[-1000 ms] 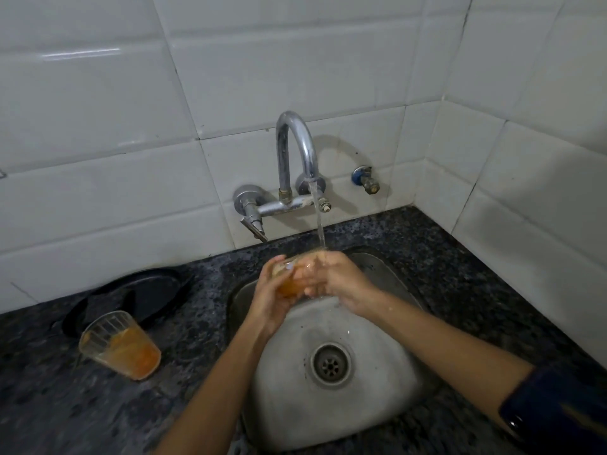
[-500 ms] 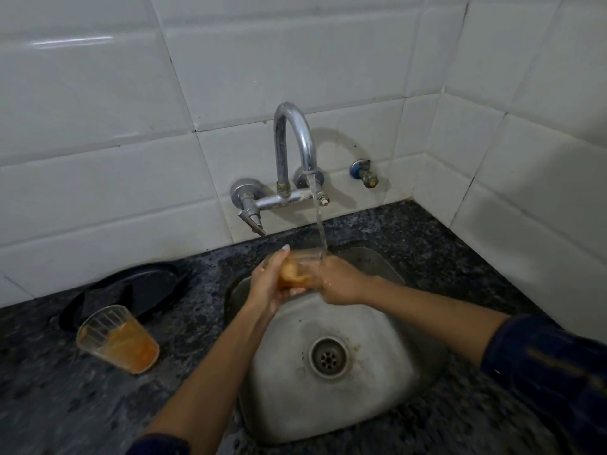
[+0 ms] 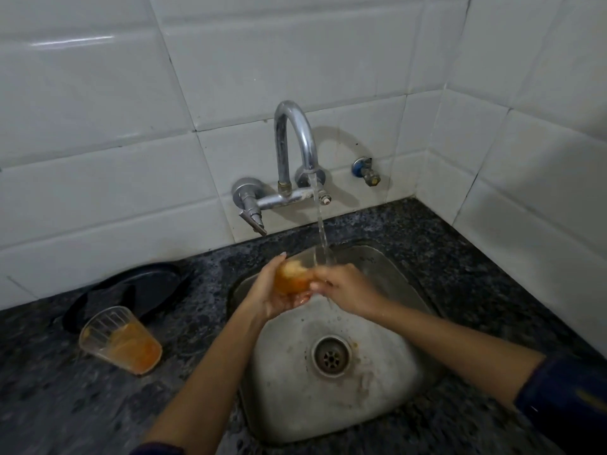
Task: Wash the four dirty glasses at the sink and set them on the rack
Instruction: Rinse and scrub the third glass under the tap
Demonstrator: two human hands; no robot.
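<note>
Under the running tap (image 3: 295, 149), over the sink (image 3: 387, 267): glass (image 3: 292, 279) with orange residue, cupped in curled left hand (image 3: 267, 295), right hand (image 3: 345, 289) pinching its rim. Probably wet, slippery, light; best gripped around the wall, not the rim.

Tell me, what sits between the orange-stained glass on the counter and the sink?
In the head view, only bare speckled countertop lies between the glass on the counter and the sink; the left forearm passes just above its near part.
</note>
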